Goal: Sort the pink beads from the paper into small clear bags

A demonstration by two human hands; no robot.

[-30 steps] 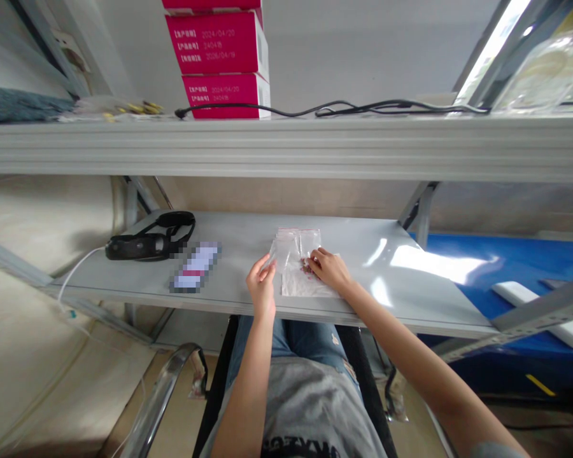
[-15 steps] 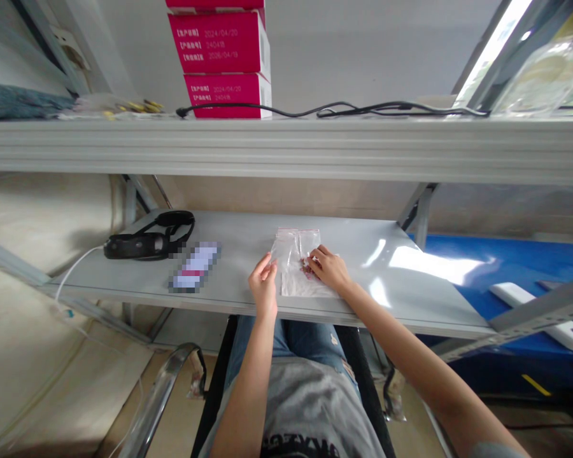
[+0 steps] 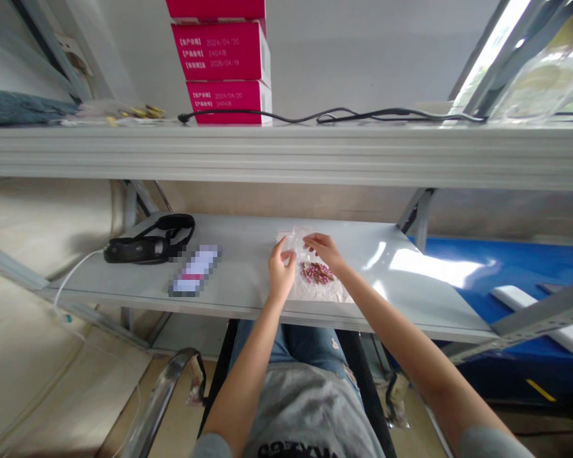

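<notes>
My left hand and my right hand are both over the gray metal shelf, close to each other. Both hands are narrow, with the fingers bent in, and the tips are at the top of a clear plastic bag that has a thin red line near its mouth. They look like they pinch the thin plastic there, but I cannot tell for sure. A small pile of little pink beads lies on the bag, just below my right hand and to the right of my left hand. I cannot tell if the beads are inside the bag or on top of it. The plastic is thin and the beads are small and round, so I think soft, slow fingers work best here. I should pinch only the edge of the bag and keep my hands off the pile, so that no bead rolls away. To the left on the shelf lie a black strap and a flat card that is too blurry to read. Up on the higher shelf, well away from my hands, stand bright pink boxes with a black cable in front of them. Off to the right and lower down, I can see a blue sheet.
</notes>
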